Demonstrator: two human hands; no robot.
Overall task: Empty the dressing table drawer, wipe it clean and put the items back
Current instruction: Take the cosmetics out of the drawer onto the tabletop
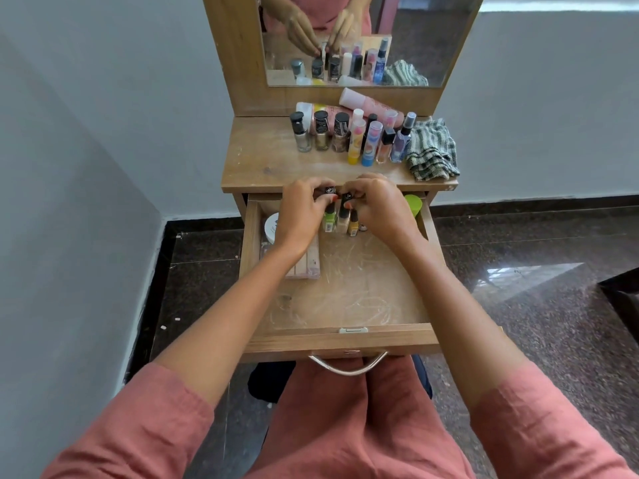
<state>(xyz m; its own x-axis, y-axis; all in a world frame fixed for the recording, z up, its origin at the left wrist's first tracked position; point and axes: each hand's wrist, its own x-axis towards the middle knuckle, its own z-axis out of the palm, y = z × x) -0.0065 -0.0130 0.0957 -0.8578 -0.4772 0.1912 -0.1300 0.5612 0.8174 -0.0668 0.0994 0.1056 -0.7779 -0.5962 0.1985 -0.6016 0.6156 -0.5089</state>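
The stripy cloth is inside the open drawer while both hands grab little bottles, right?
No. The head view shows the stripy cloth on the tabletop, not inside the open drawer. The left hand and right hand do grab little bottles.

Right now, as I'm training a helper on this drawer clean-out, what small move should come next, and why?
Probably lift the small black-capped nail polish bottles out of the open wooden drawer and stand them on the wooden tabletop. The left hand and right hand grip their caps, a white round jar and a green-lidded container sit inside, and the green-striped cloth lies untouched on top.
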